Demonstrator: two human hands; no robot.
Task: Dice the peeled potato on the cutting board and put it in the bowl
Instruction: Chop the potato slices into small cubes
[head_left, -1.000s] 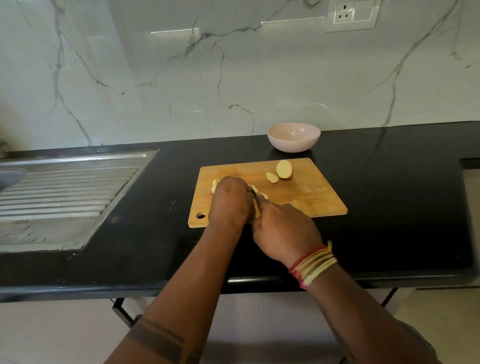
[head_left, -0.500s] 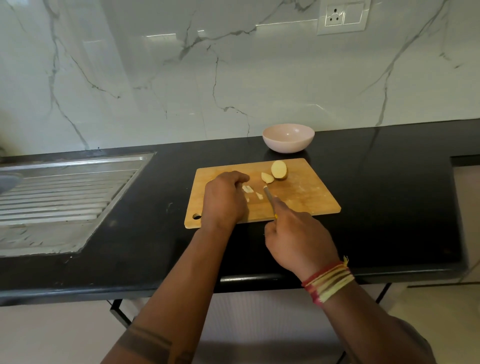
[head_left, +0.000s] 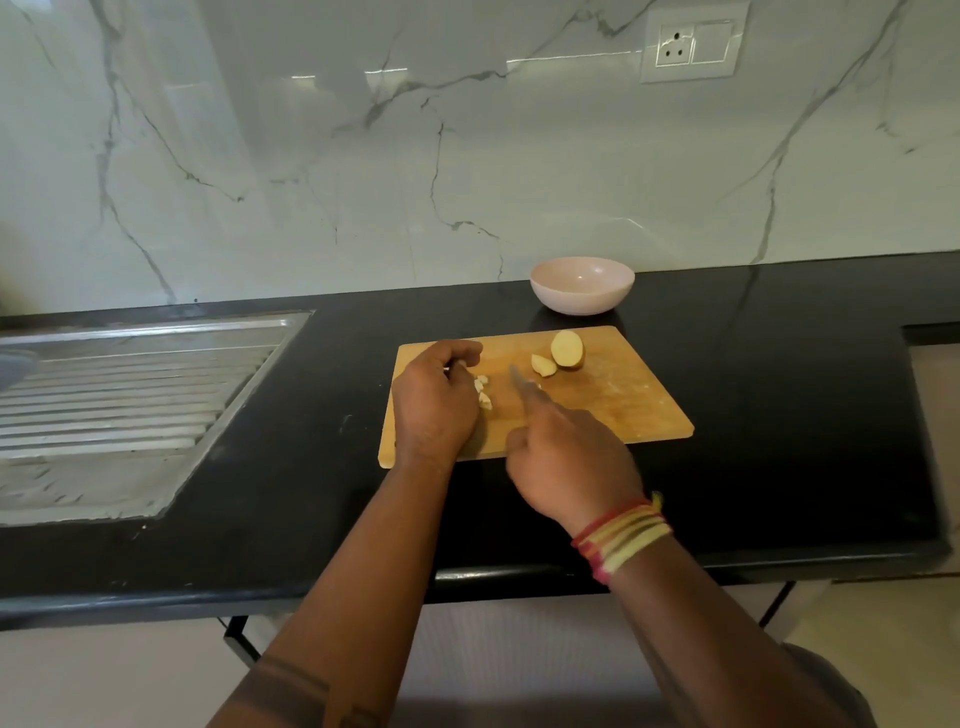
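Head view: my left hand (head_left: 434, 400) is curling over potato pieces (head_left: 483, 391) on the cutting board (head_left: 613, 395); my right hand (head_left: 569, 460) is gripping the knife (head_left: 519, 379).

Wooden cutting board (head_left: 613, 405) bearing pale potato dice (head_left: 483, 391), two larger potato pieces (head_left: 558, 356), pink bowl (head_left: 582, 285) behind

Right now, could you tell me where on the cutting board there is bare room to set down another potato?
The cutting board is bare on its right part, right of the potato half and knife. It is crowded on the left, where the left hand gathers diced pieces and the right hand holds the knife.
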